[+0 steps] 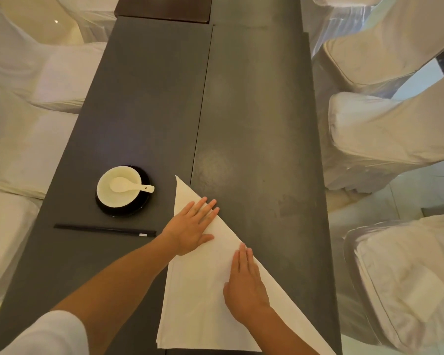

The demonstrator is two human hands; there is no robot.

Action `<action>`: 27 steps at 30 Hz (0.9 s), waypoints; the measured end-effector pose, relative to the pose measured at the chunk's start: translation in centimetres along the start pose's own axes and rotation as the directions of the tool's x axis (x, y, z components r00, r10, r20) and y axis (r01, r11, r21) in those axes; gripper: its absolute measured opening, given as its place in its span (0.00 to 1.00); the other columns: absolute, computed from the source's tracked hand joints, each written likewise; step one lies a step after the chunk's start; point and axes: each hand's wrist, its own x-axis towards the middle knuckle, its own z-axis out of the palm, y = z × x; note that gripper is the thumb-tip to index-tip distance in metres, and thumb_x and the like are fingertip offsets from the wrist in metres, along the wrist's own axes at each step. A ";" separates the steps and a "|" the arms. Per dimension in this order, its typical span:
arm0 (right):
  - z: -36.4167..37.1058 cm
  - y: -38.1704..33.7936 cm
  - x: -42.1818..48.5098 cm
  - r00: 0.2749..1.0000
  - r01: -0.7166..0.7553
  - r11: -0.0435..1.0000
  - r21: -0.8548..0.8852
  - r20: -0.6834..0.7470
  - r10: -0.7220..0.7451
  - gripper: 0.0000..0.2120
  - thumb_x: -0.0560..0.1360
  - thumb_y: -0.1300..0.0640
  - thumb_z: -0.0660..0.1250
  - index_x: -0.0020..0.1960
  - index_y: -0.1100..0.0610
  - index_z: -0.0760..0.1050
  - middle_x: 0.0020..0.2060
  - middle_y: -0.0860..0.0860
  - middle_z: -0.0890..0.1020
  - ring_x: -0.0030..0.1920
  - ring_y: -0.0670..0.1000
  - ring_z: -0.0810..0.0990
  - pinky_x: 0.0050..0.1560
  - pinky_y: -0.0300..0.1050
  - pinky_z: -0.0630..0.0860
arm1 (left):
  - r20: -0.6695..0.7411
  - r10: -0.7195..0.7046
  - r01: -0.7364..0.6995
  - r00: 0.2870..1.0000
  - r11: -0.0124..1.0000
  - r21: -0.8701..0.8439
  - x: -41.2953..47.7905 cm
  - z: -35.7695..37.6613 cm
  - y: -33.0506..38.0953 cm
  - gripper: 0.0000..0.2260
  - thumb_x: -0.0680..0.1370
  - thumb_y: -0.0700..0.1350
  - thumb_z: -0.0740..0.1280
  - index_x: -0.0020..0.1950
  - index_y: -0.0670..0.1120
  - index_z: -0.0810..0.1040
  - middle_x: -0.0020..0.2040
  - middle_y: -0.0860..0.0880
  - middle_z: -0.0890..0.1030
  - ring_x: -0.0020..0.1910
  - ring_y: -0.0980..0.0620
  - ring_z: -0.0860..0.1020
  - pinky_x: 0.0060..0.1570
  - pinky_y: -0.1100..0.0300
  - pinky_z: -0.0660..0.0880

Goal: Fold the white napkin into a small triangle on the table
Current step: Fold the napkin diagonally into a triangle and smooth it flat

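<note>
Fingers: our left-hand fingers (207,210) are spread slightly apart and lie flat on the cloth, pointing toward 2 o'clock; our right-hand fingers (242,260) are pressed together and flat, pointing toward 12 o'clock. Neither set is clamped on anything.
Left hand (191,226): palm down on the napkin's upper part, its fingertips at the long slanted edge, the thumb stretched toward 3 o'clock.
Right hand (245,284): palm down on the napkin's lower half, at 5 o'clock from our left hand, its outer side running along the same slanted edge.
White napkin (203,285): we see it lying flat on the table as a large triangle, one sharp tip at 12 o'clock, the long edge running down toward 5 o'clock, the straight side facing 9 o'clock.
Table (254,124): dark grey, long, with a seam running away from us just beside the napkin's tip.
Bowl (119,185): white, at 10 o'clock from our left hand, set on a black saucer (139,208).
Spoon (128,186): white, resting in the bowl, handle over the rim toward 3 o'clock.
Chopsticks (105,230): dark, lying at 9 o'clock from our left hand, just below the saucer.
Chairs (385,134): white-covered, lining both long sides of the table.
</note>
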 end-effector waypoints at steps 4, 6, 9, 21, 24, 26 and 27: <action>0.1 1.0 -0.7 0.998 -0.055 0.998 -0.021 0.014 0.056 0.37 0.81 0.51 0.53 0.69 0.61 0.25 0.74 0.55 0.28 0.76 0.58 0.32 0.78 0.51 0.44 | 0.002 -0.024 0.024 1.000 1.000 -0.016 0.5 -0.1 -1.0 0.31 0.80 0.64 0.41 0.78 0.50 0.35 0.79 0.48 0.36 0.77 0.46 0.34 0.76 0.48 0.39; 0.2 1.4 -1.0 0.997 -0.078 0.997 -0.023 0.020 0.078 0.38 0.81 0.49 0.53 0.69 0.62 0.25 0.73 0.55 0.27 0.76 0.59 0.32 0.77 0.52 0.43 | -0.004 -0.034 0.034 0.999 0.999 -0.020 0.7 -0.2 -1.4 0.31 0.80 0.63 0.41 0.78 0.50 0.36 0.79 0.48 0.37 0.77 0.46 0.34 0.76 0.49 0.39; 0.4 1.8 -1.1 0.995 -0.096 0.995 -0.033 0.008 0.097 0.38 0.80 0.47 0.52 0.69 0.62 0.25 0.76 0.56 0.30 0.76 0.59 0.32 0.78 0.52 0.43 | -0.001 -0.073 0.073 0.997 0.997 -0.038 1.2 -0.7 -2.0 0.31 0.80 0.63 0.41 0.78 0.50 0.36 0.79 0.48 0.37 0.77 0.46 0.35 0.76 0.48 0.39; 0.7 1.6 -1.2 0.993 -0.098 0.995 -0.007 -0.063 0.097 0.40 0.78 0.48 0.56 0.71 0.63 0.31 0.76 0.57 0.34 0.78 0.61 0.38 0.76 0.55 0.51 | 0.028 -0.312 0.313 0.950 0.939 -0.140 2.4 -1.8 -4.4 0.28 0.83 0.47 0.51 0.78 0.46 0.40 0.80 0.45 0.40 0.78 0.43 0.39 0.76 0.45 0.48; 0.4 1.7 -1.4 0.996 -0.088 0.995 -0.043 -0.002 0.088 0.38 0.80 0.48 0.52 0.68 0.62 0.25 0.71 0.54 0.26 0.77 0.59 0.33 0.77 0.53 0.44 | 0.000 -0.327 0.327 0.945 0.943 -0.062 2.5 -3.0 -4.2 0.32 0.79 0.39 0.62 0.78 0.44 0.48 0.80 0.42 0.47 0.78 0.40 0.48 0.74 0.45 0.59; 0.3 1.8 -1.3 0.997 -0.082 0.995 -0.059 0.000 0.082 0.38 0.80 0.48 0.52 0.68 0.62 0.25 0.73 0.55 0.27 0.77 0.59 0.33 0.77 0.53 0.45 | -0.033 -0.336 0.336 0.941 0.942 0.005 2.6 -3.7 -3.9 0.30 0.77 0.40 0.67 0.75 0.42 0.57 0.77 0.40 0.58 0.74 0.38 0.59 0.68 0.46 0.67; 0.2 1.8 -1.3 0.997 -0.082 0.995 -0.057 0.002 0.083 0.38 0.80 0.48 0.52 0.68 0.62 0.25 0.73 0.55 0.28 0.77 0.59 0.33 0.77 0.53 0.45 | -0.050 -0.345 0.347 0.937 0.937 0.040 2.6 -4.0 -3.9 0.28 0.75 0.41 0.69 0.72 0.42 0.62 0.73 0.40 0.64 0.71 0.39 0.64 0.65 0.47 0.70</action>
